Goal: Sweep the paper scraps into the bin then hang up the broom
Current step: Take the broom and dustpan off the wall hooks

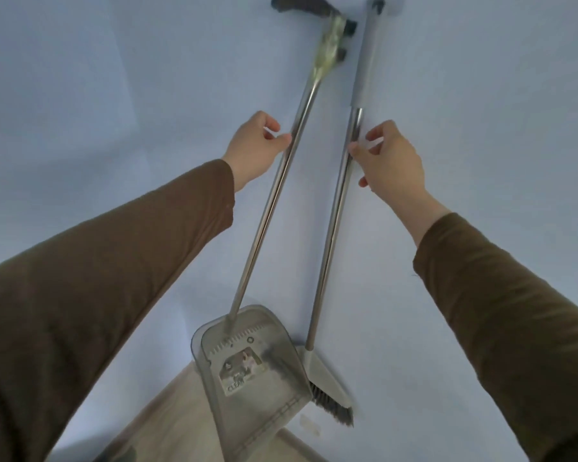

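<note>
Brown sleeves [97,295] fill the near field, both arms reaching up toward the wall [481,95]. Landmark: the broom [331,235], hanging against the wall with its top in a wall clip [377,3]. Its long axis runs near vertical — grey grip up, bristle head [334,405] down, just above the floor [181,425].

Right hand [392,161] is nearest the broom: its fingers [374,136] sit at the right of the shaft, loosely curled, thumb tip touching the metal; whether it is gripping cannot be told.

Left of the broom hangs a long-handled dustpan [247,361], shaft leaning toward the broom at the top, pan low and overlapping the bristles. Left hand [257,145], curled and relaxed, has only its thumb at the dustpan shaft — no grasp seen.

Judgement: the broom appears hung; release is what remains.
</note>
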`<state>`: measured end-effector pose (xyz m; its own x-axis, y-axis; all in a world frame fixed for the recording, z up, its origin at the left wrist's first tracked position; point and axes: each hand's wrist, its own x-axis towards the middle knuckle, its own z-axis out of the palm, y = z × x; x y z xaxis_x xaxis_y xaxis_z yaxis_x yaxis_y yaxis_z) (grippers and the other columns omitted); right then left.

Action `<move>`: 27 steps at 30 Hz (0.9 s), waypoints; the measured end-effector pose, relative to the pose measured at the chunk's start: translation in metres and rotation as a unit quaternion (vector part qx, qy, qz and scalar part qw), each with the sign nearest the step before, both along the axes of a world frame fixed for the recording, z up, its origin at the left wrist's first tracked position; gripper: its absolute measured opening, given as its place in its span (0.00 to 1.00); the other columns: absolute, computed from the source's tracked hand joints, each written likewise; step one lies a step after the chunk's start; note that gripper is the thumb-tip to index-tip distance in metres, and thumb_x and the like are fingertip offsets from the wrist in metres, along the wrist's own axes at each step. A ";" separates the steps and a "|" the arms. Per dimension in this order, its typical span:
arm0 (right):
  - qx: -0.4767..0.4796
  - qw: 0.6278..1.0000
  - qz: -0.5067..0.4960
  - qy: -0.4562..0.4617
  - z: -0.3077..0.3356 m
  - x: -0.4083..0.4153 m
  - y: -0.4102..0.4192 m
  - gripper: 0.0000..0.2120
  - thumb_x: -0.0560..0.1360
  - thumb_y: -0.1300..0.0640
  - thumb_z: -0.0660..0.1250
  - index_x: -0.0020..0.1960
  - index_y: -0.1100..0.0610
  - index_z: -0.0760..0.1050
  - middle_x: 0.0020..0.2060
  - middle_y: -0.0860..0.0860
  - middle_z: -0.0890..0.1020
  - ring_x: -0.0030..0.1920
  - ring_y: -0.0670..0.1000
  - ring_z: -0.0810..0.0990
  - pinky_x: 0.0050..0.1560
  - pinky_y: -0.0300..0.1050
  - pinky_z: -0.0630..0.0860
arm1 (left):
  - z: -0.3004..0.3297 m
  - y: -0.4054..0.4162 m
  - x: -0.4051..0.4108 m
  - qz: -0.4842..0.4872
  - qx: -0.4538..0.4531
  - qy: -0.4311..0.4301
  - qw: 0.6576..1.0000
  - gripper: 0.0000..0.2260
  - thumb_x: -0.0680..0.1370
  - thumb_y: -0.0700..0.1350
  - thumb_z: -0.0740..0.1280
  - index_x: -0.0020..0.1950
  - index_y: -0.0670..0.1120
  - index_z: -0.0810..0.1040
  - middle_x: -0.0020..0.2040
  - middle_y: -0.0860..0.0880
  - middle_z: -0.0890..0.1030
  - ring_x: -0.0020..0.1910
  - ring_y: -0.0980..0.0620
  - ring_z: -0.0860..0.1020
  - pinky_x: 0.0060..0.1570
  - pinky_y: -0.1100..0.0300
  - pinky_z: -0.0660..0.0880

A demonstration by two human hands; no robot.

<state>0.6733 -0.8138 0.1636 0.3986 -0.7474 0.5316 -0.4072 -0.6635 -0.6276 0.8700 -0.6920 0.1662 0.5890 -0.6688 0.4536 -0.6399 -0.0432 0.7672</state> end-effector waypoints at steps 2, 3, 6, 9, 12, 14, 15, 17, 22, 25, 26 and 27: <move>-0.027 0.999 -0.023 0.029 0.005 0.009 -0.008 0.20 0.74 0.37 0.62 0.57 0.50 0.70 0.40 0.47 0.83 0.39 0.53 0.84 0.47 0.54 0.81 | 0.009 -0.016 0.004 0.003 0.008 -0.014 1.000 0.18 0.79 0.54 0.67 0.64 0.46 0.74 0.51 0.48 0.77 0.48 0.50 0.77 0.50 0.56 0.74; -0.036 0.998 -0.027 0.036 0.008 0.013 -0.010 0.21 0.73 0.36 0.61 0.57 0.50 0.70 0.42 0.48 0.83 0.39 0.54 0.84 0.47 0.53 0.80 | 0.013 -0.023 0.005 0.001 0.011 -0.020 1.000 0.18 0.79 0.54 0.67 0.64 0.46 0.74 0.52 0.48 0.78 0.48 0.50 0.77 0.51 0.56 0.74; -0.069 0.995 -0.039 0.054 0.013 0.023 -0.016 0.20 0.74 0.37 0.60 0.56 0.51 0.70 0.44 0.49 0.83 0.40 0.56 0.84 0.45 0.51 0.80 | 0.020 -0.040 0.006 -0.012 0.029 -0.060 0.998 0.16 0.80 0.55 0.65 0.59 0.44 0.76 0.48 0.47 0.79 0.46 0.49 0.78 0.49 0.55 0.74; -0.116 0.988 -0.066 0.078 0.013 0.027 -0.018 0.19 0.75 0.39 0.61 0.56 0.52 0.71 0.43 0.52 0.84 0.42 0.58 0.83 0.42 0.48 0.78 | 0.020 -0.051 0.004 -0.021 0.040 -0.091 0.995 0.14 0.81 0.53 0.63 0.48 0.42 0.75 0.42 0.45 0.79 0.38 0.50 0.75 0.43 0.54 0.72; -0.121 0.989 -0.056 0.070 0.014 0.028 -0.020 0.17 0.76 0.41 0.62 0.54 0.54 0.71 0.43 0.53 0.83 0.42 0.59 0.83 0.42 0.48 0.77 | 0.019 -0.054 0.001 -0.023 0.040 -0.090 0.995 0.14 0.83 0.50 0.61 0.49 0.40 0.75 0.48 0.45 0.85 0.39 0.50 0.79 0.41 0.55 0.74; -0.122 0.990 -0.049 0.058 0.018 0.027 -0.020 0.16 0.77 0.42 0.63 0.54 0.54 0.72 0.43 0.53 0.83 0.44 0.59 0.82 0.42 0.49 0.77 | 0.021 -0.051 0.000 -0.017 0.033 -0.077 0.996 0.15 0.83 0.50 0.61 0.52 0.37 0.76 0.47 0.44 0.85 0.44 0.44 0.82 0.47 0.49 0.77; -0.124 0.990 -0.043 0.050 0.021 0.026 -0.019 0.16 0.77 0.42 0.63 0.53 0.54 0.72 0.43 0.52 0.83 0.43 0.59 0.81 0.42 0.48 0.77 | 0.025 -0.049 -0.001 -0.016 0.024 -0.064 0.998 0.14 0.83 0.49 0.62 0.52 0.37 0.76 0.46 0.42 0.85 0.44 0.43 0.83 0.49 0.49 0.78; -0.129 0.991 -0.029 0.033 0.028 0.022 -0.015 0.15 0.77 0.42 0.63 0.52 0.54 0.72 0.41 0.50 0.82 0.42 0.56 0.81 0.40 0.47 0.76 | 0.033 -0.043 -0.002 -0.014 -0.004 -0.045 0.999 0.12 0.82 0.48 0.62 0.50 0.39 0.76 0.45 0.41 0.84 0.42 0.43 0.83 0.48 0.51 0.79; -0.104 0.994 0.024 -0.005 0.022 0.005 0.002 0.14 0.76 0.40 0.63 0.48 0.51 0.71 0.37 0.47 0.81 0.34 0.53 0.83 0.39 0.51 0.81 | 0.034 -0.012 -0.014 -0.013 -0.020 -0.026 0.999 0.13 0.81 0.47 0.65 0.53 0.37 0.78 0.43 0.42 0.84 0.39 0.50 0.83 0.46 0.57 0.79; -0.002 0.992 0.122 -0.040 0.003 -0.007 0.023 0.12 0.78 0.44 0.64 0.49 0.52 0.68 0.41 0.49 0.82 0.31 0.53 0.84 0.34 0.49 0.81 | 0.010 0.021 -0.024 0.005 0.016 -0.020 1.000 0.11 0.80 0.49 0.67 0.52 0.41 0.80 0.45 0.44 0.85 0.44 0.48 0.84 0.50 0.51 0.80; 0.069 0.982 0.168 -0.054 -0.004 -0.012 0.033 0.11 0.78 0.47 0.65 0.50 0.54 0.67 0.43 0.51 0.83 0.30 0.53 0.84 0.32 0.47 0.80 | 0.000 0.034 -0.026 0.015 0.034 -0.026 0.999 0.11 0.79 0.50 0.67 0.51 0.43 0.81 0.45 0.46 0.86 0.46 0.48 0.84 0.53 0.48 0.79; 0.147 0.964 0.212 -0.068 -0.012 -0.017 0.043 0.11 0.79 0.50 0.65 0.52 0.55 0.67 0.46 0.54 0.83 0.30 0.54 0.85 0.31 0.47 0.79 | -0.011 0.049 -0.029 0.029 0.055 -0.032 0.998 0.11 0.78 0.51 0.68 0.51 0.44 0.81 0.45 0.47 0.86 0.48 0.48 0.84 0.55 0.48 0.78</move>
<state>0.6566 -0.7705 0.1517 0.6432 -0.6587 0.3903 -0.0398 -0.5378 -0.8421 0.8406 -0.6434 0.1556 0.5994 -0.6832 0.4170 -0.6820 -0.1633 0.7129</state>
